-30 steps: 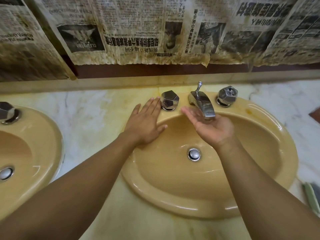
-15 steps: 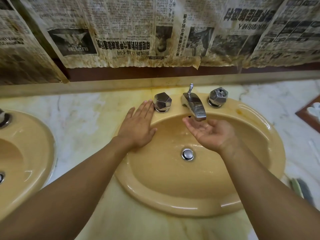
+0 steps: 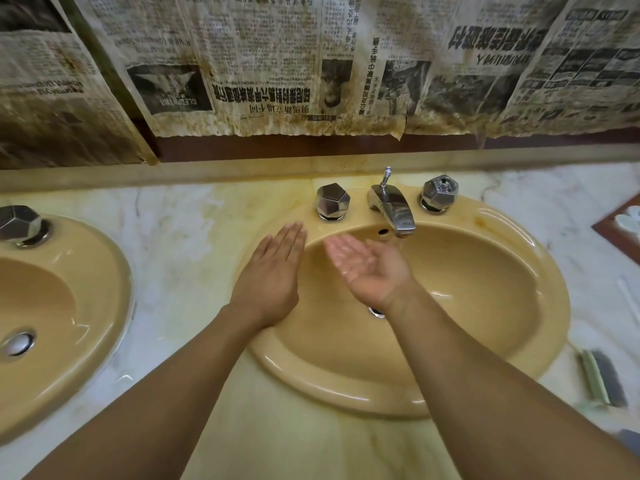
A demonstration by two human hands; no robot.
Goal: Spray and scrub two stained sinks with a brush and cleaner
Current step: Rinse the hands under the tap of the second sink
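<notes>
While your right hand (image 3: 367, 268) cups palm-up below the spout (image 3: 394, 211), empty, and your left hand (image 3: 273, 278) spreads flat and empty at the sink (image 3: 329, 386) rim, the brush (image 3: 604, 379) lies on the counter (image 3: 173, 237) to the right. Its long axis runs fore-and-aft, nearer your right hand.

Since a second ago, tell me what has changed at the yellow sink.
The palm-up right hand slid left from under the chrome faucet spout, toward the left hand, which drew back from the faceted chrome knob. Both still hold nothing; the green scrub brush stays on the marble counter.
</notes>
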